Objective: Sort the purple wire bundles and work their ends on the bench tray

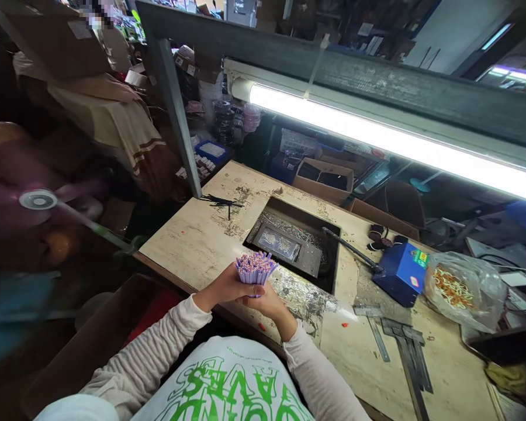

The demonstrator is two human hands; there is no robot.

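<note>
Both hands are wrapped round one upright bundle of thin purple wires [256,272] with coppery-pink ends on top. My left hand [228,287] grips it from the left, its thumb lying across the front. From the right and below, my right hand [268,301] closes on the same bundle; its fingers are partly hidden. Just beyond the hands, a sunken solder pot [280,242] with a shiny rectangular surface sits in a dark recess in the worktable [179,234].
A long-handled tool [353,248] reaches from the recess toward a blue box [401,275]. Further right are a clear bag of wire pieces [460,289] and metal squares [405,345]. Black strips [221,202] lie at the back left. A lit tube lamp [377,131] hangs overhead; a fan [38,199] spins left.
</note>
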